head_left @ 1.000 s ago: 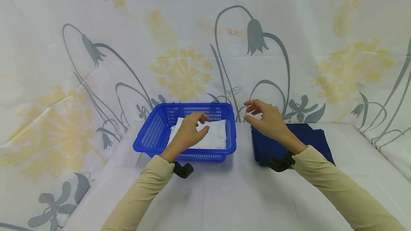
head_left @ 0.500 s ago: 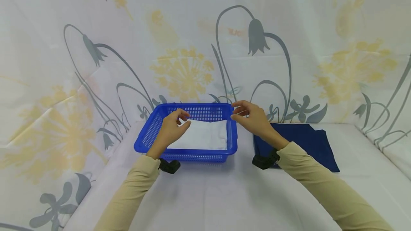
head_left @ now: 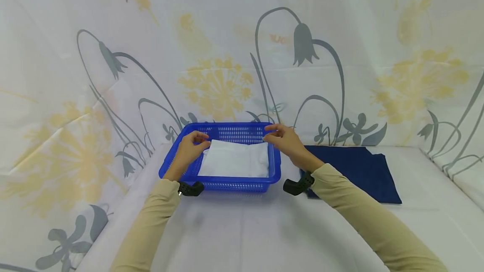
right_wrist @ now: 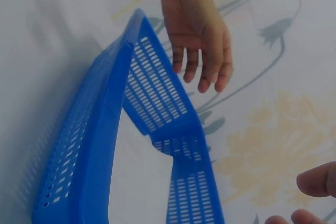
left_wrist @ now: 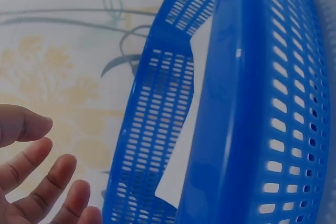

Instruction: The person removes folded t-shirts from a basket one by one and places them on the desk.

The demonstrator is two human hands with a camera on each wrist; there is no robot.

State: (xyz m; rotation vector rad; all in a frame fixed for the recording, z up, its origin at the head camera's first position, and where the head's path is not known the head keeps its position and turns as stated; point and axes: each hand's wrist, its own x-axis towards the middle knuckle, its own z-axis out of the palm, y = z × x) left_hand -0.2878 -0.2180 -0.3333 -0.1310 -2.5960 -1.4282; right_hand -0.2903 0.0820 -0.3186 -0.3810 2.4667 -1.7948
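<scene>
A blue plastic basket [head_left: 227, 178] with slotted walls stands on the white-covered surface, a folded white cloth [head_left: 234, 158] lying inside it. Over the basket's left side hovers my left hand [head_left: 188, 150], fingers loosely bent and holding nothing. My right hand [head_left: 287, 144] is at the basket's right rim, likewise holding nothing, thumb apart from the fingers. In the left wrist view the left fingers [left_wrist: 58, 177] are spread above the basket's rim. The right wrist view shows the left hand [right_wrist: 197, 40] beyond the basket's far wall, with right fingertips [right_wrist: 317, 182] at the edge.
Folded dark navy cloth [head_left: 351, 167] lies to the right of the basket, partly hidden by the right forearm. A white sheet with printed flowers [head_left: 242, 74] hangs behind. Each wrist wears a black camera [head_left: 298, 184].
Both hands have moved left and a little down: the left from over the white cloth to the basket's left side, the right from over the navy cloth to the basket's right rim.
</scene>
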